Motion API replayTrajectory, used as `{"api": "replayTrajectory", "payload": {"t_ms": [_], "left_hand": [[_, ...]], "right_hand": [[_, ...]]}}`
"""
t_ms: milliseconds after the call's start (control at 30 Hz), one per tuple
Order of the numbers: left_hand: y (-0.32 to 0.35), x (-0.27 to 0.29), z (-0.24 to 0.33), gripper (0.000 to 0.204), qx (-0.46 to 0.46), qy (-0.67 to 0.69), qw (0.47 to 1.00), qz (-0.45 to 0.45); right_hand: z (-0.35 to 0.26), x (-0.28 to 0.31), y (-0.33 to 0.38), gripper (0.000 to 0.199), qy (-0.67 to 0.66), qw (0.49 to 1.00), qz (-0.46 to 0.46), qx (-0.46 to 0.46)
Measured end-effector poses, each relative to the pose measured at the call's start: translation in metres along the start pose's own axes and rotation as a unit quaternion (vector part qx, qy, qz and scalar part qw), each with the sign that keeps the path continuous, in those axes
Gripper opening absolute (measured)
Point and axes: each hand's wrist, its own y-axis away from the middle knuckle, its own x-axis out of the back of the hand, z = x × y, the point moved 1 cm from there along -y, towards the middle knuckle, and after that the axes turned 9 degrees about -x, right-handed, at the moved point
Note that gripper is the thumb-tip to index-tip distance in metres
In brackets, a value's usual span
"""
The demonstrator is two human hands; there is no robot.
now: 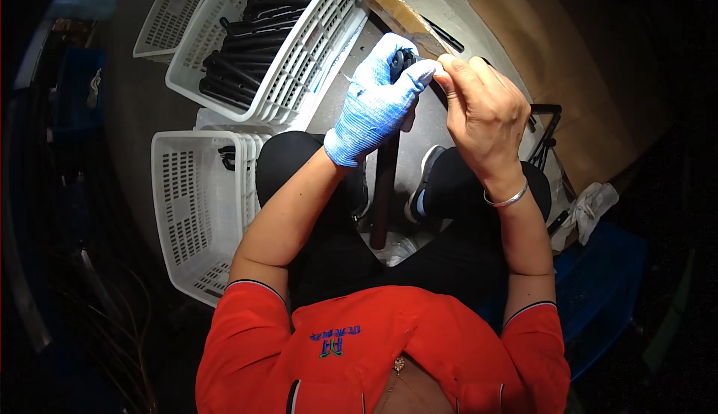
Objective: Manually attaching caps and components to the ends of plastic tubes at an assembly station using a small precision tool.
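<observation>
A black tube [386,186] runs down from the left grip [370,107], whose gloved fingers are wrapped around its upper end. Just right of that, the bare right grip [486,103] brings its fingertips to the gloved thumb; whether they clasp anything cannot be told. This piece seems mid-work. Farther out, left of the left grip, a white basket [303,59] holds many black parts [258,47], finished or waiting: unclear.
</observation>
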Motion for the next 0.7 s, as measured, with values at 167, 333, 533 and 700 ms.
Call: {"api": "replayTrajectory", "payload": {"t_ms": [167,333,533,700], "left_hand": [[-0.006,0.007,-0.016,0.018,-0.019,0.006,1.0,0.017],[-0.008,0.008,-0.018,0.019,0.089,0.043,0.994,-0.039],[-0.001,0.009,-0.019,0.02,0.123,0.204,0.967,-0.094],[-0.004,0.004,-0.016,0.02,0.025,0.118,0.99,-0.073]], "right_hand": [[0.01,-0.013,0.0,0.017,-0.146,0.965,-0.081,-0.203],[0.04,-0.034,0.005,0.025,-0.322,0.905,-0.089,-0.263],[0.027,-0.021,-0.003,0.025,-0.181,0.948,-0.1,-0.244],[0.016,-0.011,-0.004,0.019,-0.135,0.98,-0.042,-0.142]]}}
